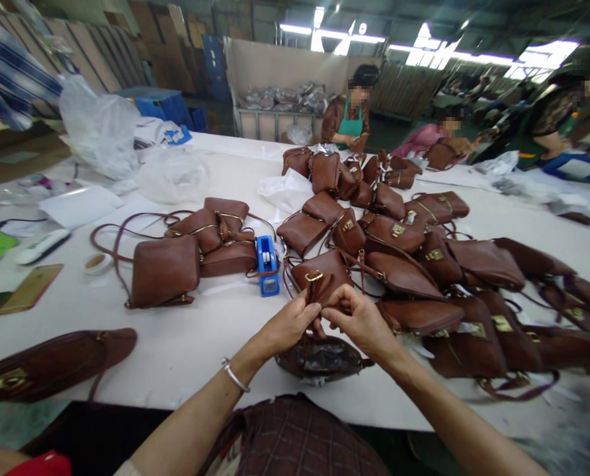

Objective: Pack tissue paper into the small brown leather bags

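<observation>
Both hands meet at the near edge of the white tabletop (186,344), over a brown handbag (319,357) that lies open-side up just in front of the person. The left hand (288,327), with a silver bracelet (234,375) on its wrist, has its fingers pinched shut on the bag's brown flap (319,291), which stands up between the two hands. The right hand (362,324) grips the same flap from the other side, thumb and fingers closed on it and touching the left hand's fingertips.

Just beyond the hands lies another bag with a gold clasp (313,276), and beside it, to the left, a blue tape dispenser (267,264) stands on the tabletop. Left of the dispenser is a small stack of finished bags (215,238) with long straps. To the right, a big heap of the same brown bags (424,264) spreads across the tabletop towards the far side. A flat bag (51,363) lies alone at the near left edge, and a phone (31,287) sits further left. At the far side, a person in a green apron (350,119) works at the same tabletop.
</observation>
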A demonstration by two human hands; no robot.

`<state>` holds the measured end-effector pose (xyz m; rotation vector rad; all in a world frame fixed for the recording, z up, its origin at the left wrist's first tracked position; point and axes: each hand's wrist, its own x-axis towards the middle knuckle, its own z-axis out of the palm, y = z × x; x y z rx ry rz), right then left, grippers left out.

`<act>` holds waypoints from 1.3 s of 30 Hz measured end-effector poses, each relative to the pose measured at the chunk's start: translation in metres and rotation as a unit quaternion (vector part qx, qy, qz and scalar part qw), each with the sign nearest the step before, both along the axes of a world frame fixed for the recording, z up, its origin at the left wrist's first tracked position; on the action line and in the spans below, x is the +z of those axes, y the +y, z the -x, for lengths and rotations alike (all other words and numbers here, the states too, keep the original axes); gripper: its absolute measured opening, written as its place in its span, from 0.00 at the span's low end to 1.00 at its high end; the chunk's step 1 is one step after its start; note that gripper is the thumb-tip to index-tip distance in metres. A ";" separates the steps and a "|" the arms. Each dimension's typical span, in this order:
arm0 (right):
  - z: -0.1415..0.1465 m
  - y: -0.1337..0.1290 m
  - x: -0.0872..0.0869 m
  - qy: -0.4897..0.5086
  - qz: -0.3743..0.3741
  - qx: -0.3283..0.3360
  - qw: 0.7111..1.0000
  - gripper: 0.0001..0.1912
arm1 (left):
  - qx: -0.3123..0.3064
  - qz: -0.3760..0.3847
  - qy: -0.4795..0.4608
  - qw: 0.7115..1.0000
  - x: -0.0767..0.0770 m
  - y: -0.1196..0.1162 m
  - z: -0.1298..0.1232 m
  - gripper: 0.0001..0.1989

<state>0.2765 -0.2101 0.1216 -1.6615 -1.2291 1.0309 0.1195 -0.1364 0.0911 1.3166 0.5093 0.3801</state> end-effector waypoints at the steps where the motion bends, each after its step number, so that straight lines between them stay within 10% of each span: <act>1: -0.001 0.000 0.000 0.008 0.008 0.009 1.000 0.14 | 0.007 0.002 0.008 1.000 -0.002 0.000 0.000 0.19; 19: -0.028 -0.011 0.003 0.114 0.188 0.146 0.965 0.21 | 0.000 0.088 -0.035 0.995 -0.007 0.002 -0.001 0.22; 27: -0.023 0.014 0.016 0.056 0.011 -0.027 0.998 0.21 | -0.065 0.128 -0.044 0.989 -0.011 0.002 0.005 0.22; 39: 0.003 0.026 0.010 0.067 0.020 -0.017 0.997 0.16 | -0.028 0.145 -0.087 0.985 -0.014 0.006 -0.002 0.23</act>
